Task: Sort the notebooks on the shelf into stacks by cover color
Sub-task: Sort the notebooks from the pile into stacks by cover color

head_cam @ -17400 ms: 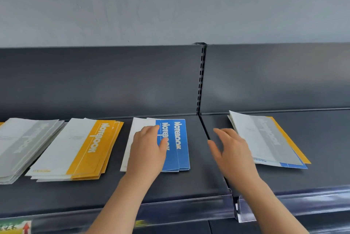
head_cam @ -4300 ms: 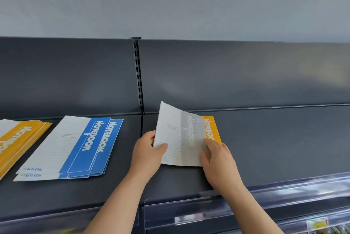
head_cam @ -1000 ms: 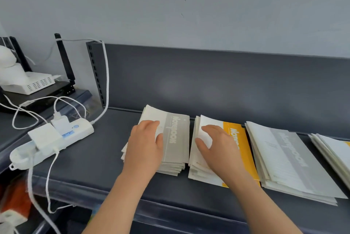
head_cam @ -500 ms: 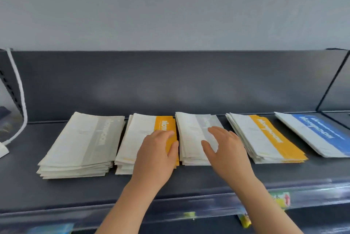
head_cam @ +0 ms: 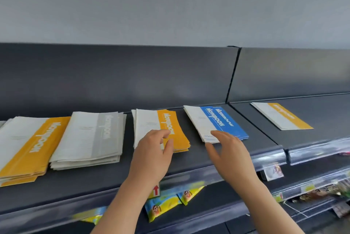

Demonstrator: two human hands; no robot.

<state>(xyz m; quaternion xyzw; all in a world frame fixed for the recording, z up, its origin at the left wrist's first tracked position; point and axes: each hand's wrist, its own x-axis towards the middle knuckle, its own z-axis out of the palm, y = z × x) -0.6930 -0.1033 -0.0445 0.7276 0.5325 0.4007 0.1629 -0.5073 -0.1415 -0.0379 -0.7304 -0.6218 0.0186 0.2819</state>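
- Grey wall [head_cam: 170, 6] fills the top, and below it runs a long dark shelf [head_cam: 94, 182] with a dark back board [head_cam: 113, 78].
- Five piles of notebooks lie flat on the shelf in a row, each with a gap beside it.
- Three piles are yellow, one is grey and one is blue.
- From the left come the big yellow pile [head_cam: 28, 144], then the grey pile [head_cam: 91, 135], then the middle yellow pile [head_cam: 166, 125], then the blue pile [head_cam: 221, 122].
- The thin yellow pile [head_cam: 282, 115] lies alone on the next part of the shelf, far to the right, well apart from the rest.
- A pale bit of something more peeks in at the far left edge, too little to tell what it is.
- Two bare hands reach in from below.
- The left hand [head_cam: 151, 156] is over the near edge of the middle yellow pile, its fingers loosely bent and holding nothing.
- The right hand [head_cam: 229, 154] is over the near corner of the blue pile, its fingers stretched out and spread, holding nothing.
- I cannot tell if either hand touches the paper under it.
- One small tag with a red arrow [head_cam: 155, 190] sticks to the shelf's front strip.
- Bright snack packets [head_cam: 164, 203] show on the shelf below.
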